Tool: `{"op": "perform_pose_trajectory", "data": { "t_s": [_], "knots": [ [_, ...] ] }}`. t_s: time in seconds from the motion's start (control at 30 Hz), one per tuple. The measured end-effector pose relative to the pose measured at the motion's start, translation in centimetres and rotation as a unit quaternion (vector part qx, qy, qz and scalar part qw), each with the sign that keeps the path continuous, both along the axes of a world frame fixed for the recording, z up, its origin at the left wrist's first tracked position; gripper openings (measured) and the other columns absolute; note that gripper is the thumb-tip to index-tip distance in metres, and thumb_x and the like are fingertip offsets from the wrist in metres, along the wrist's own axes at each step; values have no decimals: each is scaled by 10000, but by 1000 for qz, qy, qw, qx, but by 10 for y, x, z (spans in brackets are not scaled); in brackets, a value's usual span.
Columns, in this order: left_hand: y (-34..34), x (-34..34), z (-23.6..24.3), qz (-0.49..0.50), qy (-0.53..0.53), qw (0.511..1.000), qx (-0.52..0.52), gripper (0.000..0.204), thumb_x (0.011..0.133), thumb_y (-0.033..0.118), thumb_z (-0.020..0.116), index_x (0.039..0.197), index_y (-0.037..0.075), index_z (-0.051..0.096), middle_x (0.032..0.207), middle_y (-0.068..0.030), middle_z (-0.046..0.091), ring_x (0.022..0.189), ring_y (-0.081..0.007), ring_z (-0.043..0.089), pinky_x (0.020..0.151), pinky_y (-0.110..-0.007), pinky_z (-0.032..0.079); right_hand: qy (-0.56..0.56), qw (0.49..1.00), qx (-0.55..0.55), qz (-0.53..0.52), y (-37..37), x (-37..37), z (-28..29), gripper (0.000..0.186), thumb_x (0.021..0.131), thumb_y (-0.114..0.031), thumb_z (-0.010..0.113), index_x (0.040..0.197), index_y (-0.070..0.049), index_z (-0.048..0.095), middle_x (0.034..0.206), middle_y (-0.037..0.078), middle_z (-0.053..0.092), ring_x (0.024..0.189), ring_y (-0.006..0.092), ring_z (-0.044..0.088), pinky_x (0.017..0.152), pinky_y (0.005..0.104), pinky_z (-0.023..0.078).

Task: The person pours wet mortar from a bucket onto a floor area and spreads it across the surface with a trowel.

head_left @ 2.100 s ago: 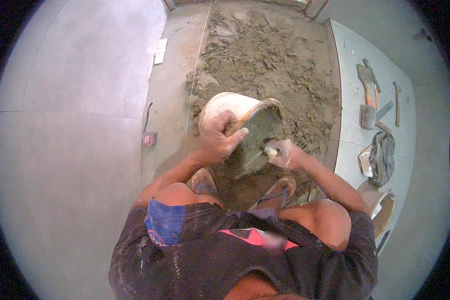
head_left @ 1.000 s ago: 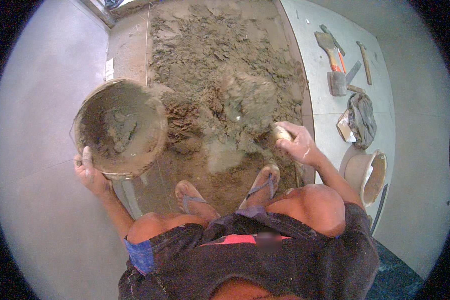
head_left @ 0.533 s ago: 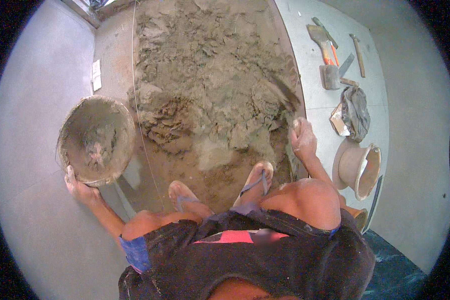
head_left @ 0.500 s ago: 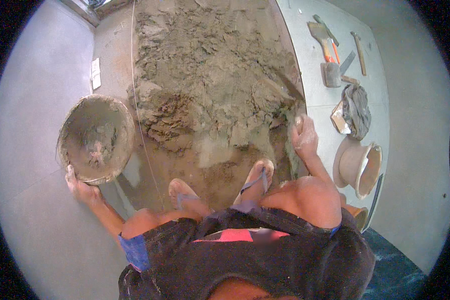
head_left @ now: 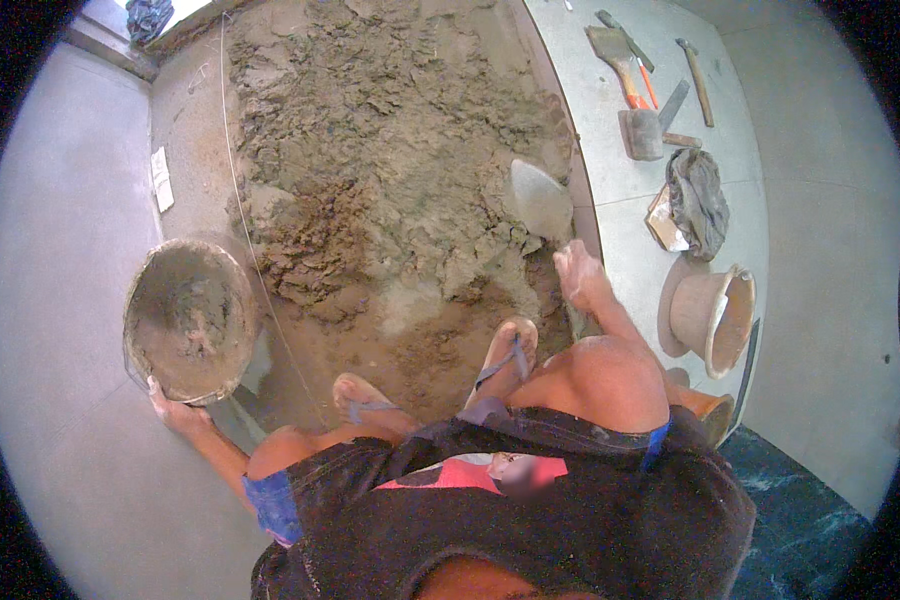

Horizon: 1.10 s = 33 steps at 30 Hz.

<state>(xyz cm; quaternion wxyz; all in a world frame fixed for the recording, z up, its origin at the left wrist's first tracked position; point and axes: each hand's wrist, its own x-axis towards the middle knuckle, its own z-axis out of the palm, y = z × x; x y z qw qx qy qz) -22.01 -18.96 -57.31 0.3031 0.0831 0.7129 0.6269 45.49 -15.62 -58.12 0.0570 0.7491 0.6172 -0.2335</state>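
My left hand [head_left: 178, 412] grips the near rim of a mud-caked bucket [head_left: 140, 345], which tilts so that its inside faces me. Wet mortar smears the bucket's bottom and wall. My right hand [head_left: 582, 278], dusted with grey, is closed round the handle of a trowel [head_left: 540, 198]; the handle itself is mostly hidden in my fist. The trowel's grey blade lies at the right side of the rough mortar bed [head_left: 400, 150], its flat face showing. I cannot tell whether the blade touches the mortar.
A taut string [head_left: 238, 185] runs along the bed's left side. On the pale slab to the right lie a brush [head_left: 613, 50], a mallet [head_left: 641, 135], a hammer [head_left: 698, 85], a crumpled dark cloth [head_left: 700, 205] and a tipped bucket [head_left: 705, 318]. My sandalled feet [head_left: 510, 350] stand at the bed's near end.
The bucket and my left hand have come lower and nearer. The trowel has turned from edge-on to showing its flat blade, and my right hand has shifted slightly left. The view has shifted too.
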Motion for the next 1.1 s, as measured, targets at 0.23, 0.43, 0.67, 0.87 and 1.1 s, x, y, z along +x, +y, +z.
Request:
{"op": "perform_pose_trajectory", "data": {
  "t_s": [0.23, 0.43, 0.67, 0.87, 1.1],
  "knots": [
    [2, 5, 3, 31, 104, 993, -55, 613, 946, 365, 503, 1346, -94, 431, 1324, -218, 515, 1178, -349, 539, 982, -472, 458, 139, 989, 42, -11, 11, 36, -33, 268, 988, -286, 462, 1041, -32, 533, 862, 179, 571, 740, 370, 610, 657, 455, 525],
    [-5, 0, 0, 54, 177, 977, -105, 617, 952, 375, 488, 1345, -97, 432, 1323, -223, 517, 1180, -351, 539, 985, -469, 455, 376, 817, -36, -435, 2, -26, 35, 339, 974, -426, 491, 1019, -90, 512, 656, 33, 505, 501, 139, 509, 419, 309, 448],
    [-4, -2, 0, 65, 225, 963, -134, 623, 959, 387, 470, 1345, -101, 433, 1321, -228, 521, 1183, -353, 538, 989, -467, 452, 598, 600, -76, -525, 24, -67, -1, 372, 978, -496, 449, 967, -126, 481, 618, 16, 474, 470, 133, 449, 421, 307, 415],
    [-9, 0, 0, 91, 232, 958, -141, 628, 965, 397, 456, 1344, -104, 435, 1320, -233, 523, 1185, -354, 538, 992, -464, 450, 497, 785, -151, -338, 41, -69, 9, 379, 962, -498, 481, 965, -120, 496, 597, 27, 489, 446, 141, 481, 383, 322, 412],
    [-6, 3, -3, 101, 226, 957, -152, 635, 973, 408, 438, 1343, -108, 436, 1318, -238, 526, 1188, -356, 538, 996, -462, 447, 1, 991, -78, 111, 38, -43, 31, 359, 951, -399, 484, 1053, -55, 485, 855, 243, 672, 826, 446, 651, 742, 565, 498]
  ]
}}
